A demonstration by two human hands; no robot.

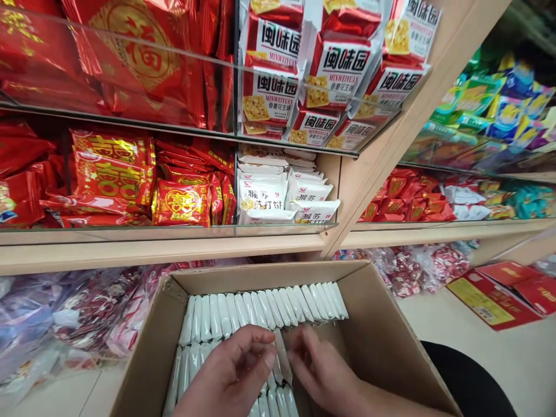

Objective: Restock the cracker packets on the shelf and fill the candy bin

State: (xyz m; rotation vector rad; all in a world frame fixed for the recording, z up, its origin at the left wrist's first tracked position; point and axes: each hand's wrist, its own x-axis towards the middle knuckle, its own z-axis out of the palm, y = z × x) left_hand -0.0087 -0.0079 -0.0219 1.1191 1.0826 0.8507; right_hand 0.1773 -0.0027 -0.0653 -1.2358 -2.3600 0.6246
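A cardboard box stands open in front of me. Inside it, white wrapped packets stand on edge in tight rows. My left hand is over the middle row, fingers curved and the thumb apart from the index finger, with nothing visible between them. Just right of its fingertips, a packet leans at the end of that row. My right hand is on the other side of this packet, its fingers bent and blurred by motion. Whether they touch the packet is unclear.
Above the box, wooden shelving with a clear front rail holds red packets, white cracker packets and red-and-white cracker packs. Bagged goods lie under the shelf at left. A red carton is on the floor at right.
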